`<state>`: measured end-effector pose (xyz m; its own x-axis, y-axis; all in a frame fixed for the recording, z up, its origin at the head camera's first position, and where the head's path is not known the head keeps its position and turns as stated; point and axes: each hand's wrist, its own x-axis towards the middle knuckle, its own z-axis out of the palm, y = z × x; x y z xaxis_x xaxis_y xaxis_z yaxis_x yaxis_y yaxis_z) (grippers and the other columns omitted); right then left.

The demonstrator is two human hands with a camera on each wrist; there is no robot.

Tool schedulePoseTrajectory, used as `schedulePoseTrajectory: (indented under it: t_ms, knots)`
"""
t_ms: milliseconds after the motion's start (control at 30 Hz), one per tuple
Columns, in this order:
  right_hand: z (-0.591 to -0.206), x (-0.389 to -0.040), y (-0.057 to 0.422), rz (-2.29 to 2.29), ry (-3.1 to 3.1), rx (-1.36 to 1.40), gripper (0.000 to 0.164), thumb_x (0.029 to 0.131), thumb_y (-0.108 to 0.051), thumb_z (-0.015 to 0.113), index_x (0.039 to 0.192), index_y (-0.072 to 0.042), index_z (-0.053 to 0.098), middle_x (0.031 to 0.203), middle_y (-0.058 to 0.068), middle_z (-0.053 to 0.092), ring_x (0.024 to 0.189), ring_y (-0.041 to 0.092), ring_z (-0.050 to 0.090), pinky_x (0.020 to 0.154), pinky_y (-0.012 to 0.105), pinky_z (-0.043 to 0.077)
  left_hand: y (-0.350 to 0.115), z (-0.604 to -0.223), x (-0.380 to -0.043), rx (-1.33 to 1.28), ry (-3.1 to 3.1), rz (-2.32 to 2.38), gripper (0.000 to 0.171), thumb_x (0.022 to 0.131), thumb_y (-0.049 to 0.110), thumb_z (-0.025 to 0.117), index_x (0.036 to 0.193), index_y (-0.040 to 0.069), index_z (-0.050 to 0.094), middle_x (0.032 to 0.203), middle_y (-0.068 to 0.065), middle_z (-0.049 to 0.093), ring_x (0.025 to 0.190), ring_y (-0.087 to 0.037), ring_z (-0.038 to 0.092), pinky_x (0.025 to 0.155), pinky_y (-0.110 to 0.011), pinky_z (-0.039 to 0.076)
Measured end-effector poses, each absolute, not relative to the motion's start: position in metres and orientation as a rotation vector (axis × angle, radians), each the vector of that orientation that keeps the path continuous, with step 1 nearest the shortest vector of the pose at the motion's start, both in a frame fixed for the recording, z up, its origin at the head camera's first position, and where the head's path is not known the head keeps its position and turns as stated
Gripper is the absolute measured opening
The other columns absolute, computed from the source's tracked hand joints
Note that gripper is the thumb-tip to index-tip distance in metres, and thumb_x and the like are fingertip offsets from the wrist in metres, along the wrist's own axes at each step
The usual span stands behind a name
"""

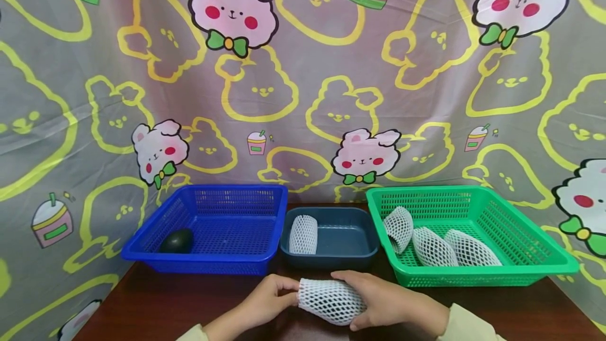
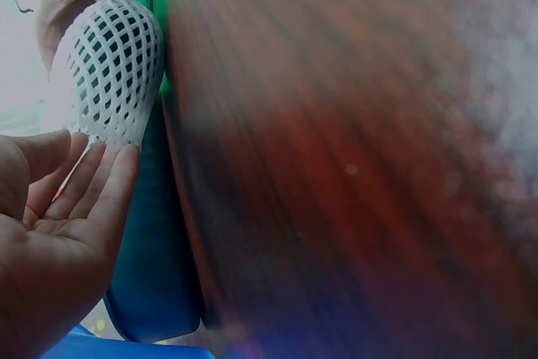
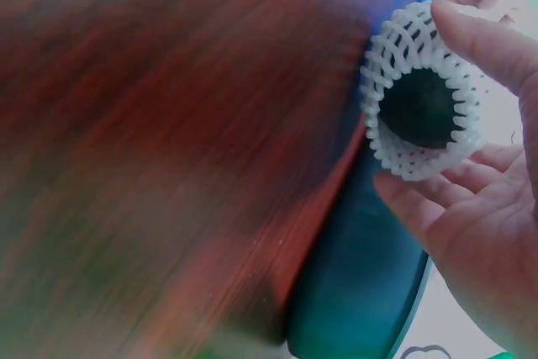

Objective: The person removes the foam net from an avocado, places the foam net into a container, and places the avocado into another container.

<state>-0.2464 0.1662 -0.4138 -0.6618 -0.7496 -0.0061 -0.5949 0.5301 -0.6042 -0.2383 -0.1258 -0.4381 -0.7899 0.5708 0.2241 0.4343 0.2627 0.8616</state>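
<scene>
A white foam net sleeve is held above the table in front of the trays, with a dark oval fruit, which looks like an avocado, inside it. Through the sleeve's round open end the fruit shows in the right wrist view. My left hand pinches the rim at the left end between thumb and fingers. Around the right end curls my right hand, thumb on one side and fingers on the other. In the left wrist view, dark fruit shows through the mesh above my left fingers.
A blue basket at the left holds one bare dark avocado. In the middle, a dark blue-grey tub contains an empty-looking foam net. The green basket at the right holds several netted pieces. A patterned curtain hangs behind.
</scene>
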Motion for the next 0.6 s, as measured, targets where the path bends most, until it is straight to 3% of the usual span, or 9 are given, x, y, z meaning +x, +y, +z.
schedulePoseTrajectory:
  t_ms: [333, 600]
  knots:
    - [-0.417, -0.244, 0.179, -0.85, 2.548, -1.079, 0.079, 0.081, -0.048, 0.075, 0.138, -0.001, 0.047, 0.132, 0.006, 0.055, 0.117, 0.014, 0.05, 0.1, 0.038, 0.043, -0.125, -0.438, -0.238, 0.933, 2.414, 1.539, 0.017, 0.09, 0.004, 0.066, 0.104, 0.002, 0.074, 0.1, -0.002, 0.072, 0.094, -0.011, 0.065, 0.081, -0.023, 0.05]
    - [-0.424, -0.247, 0.184, -0.914, 2.514, -1.141, 0.067, 0.084, -0.045, 0.073, 0.13, 0.001, 0.054, 0.118, -0.003, 0.061, 0.102, 0.004, 0.055, 0.089, 0.029, 0.049, -0.124, -0.439, -0.237, 0.964, 2.383, 1.533, 0.016, 0.089, 0.013, 0.069, 0.102, 0.005, 0.074, 0.098, 0.003, 0.071, 0.09, -0.007, 0.064, 0.08, -0.023, 0.05]
